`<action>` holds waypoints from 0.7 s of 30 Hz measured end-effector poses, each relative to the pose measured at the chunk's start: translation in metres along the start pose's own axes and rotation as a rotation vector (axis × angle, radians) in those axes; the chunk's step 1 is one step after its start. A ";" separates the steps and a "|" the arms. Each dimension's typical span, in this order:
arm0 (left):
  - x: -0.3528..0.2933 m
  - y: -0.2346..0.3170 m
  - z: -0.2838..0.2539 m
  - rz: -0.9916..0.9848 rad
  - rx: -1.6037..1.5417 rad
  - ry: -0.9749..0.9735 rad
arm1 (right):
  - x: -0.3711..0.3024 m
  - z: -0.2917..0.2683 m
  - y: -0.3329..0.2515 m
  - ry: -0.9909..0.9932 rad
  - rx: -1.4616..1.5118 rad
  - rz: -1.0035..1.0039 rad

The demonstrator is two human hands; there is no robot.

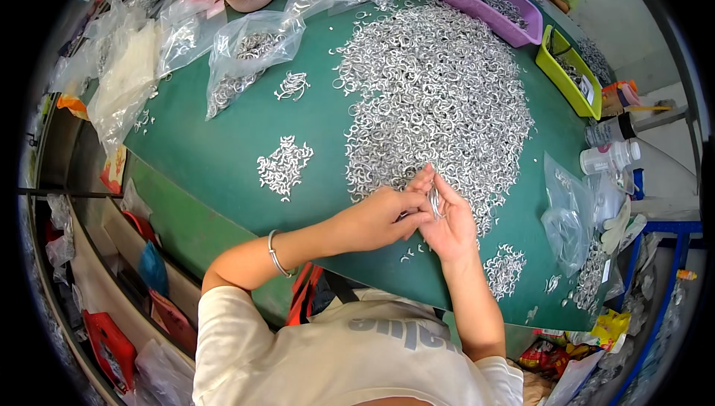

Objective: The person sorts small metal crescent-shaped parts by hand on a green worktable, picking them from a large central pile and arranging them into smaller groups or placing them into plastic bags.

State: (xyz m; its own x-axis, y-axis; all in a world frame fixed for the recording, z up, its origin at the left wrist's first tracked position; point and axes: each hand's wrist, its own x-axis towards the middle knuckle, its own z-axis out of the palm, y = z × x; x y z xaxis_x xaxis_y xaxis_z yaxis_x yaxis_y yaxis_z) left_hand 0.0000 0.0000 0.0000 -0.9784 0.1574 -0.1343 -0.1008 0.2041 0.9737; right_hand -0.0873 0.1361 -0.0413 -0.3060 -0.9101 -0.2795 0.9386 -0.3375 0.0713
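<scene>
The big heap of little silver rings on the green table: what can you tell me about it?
The heap of rings is a wide, loose spread of small shiny metal-looking loops, many seemingly open like split rings, lying flat on the green table. It runs from the purple tray down to the person's hands. The right hand rests at its near edge, holding a few rings; the left hand meets it there.

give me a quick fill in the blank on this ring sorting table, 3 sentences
1. The table top under the big heap of metal rings is ____ in colour.
2. The right hand holds a small stack of rings while the left hand touches it; the bangle sits on the ____ wrist.
3. The tray at the far edge holding more rings is ____.

Missing words: green; left; purple
</scene>
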 end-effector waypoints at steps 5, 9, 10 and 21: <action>0.005 -0.007 0.014 0.340 -0.100 0.271 | -0.007 -0.009 0.007 0.140 -0.104 -0.038; -0.002 0.008 -0.001 0.012 -0.676 0.466 | -0.015 0.004 0.000 0.087 0.451 -0.125; 0.001 0.005 0.004 -0.035 -0.734 0.596 | -0.017 0.008 -0.003 0.069 0.445 -0.165; -0.031 -0.031 0.026 0.029 0.415 0.483 | -0.045 0.002 -0.010 0.399 -1.541 -0.568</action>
State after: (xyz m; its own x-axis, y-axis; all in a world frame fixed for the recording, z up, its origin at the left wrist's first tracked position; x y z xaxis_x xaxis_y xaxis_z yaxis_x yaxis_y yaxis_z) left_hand 0.0385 0.0137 -0.0304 -0.9605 -0.2656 0.0836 -0.0895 0.5787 0.8106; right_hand -0.0835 0.1797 -0.0278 -0.8049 -0.5704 -0.1635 0.0766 0.1734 -0.9819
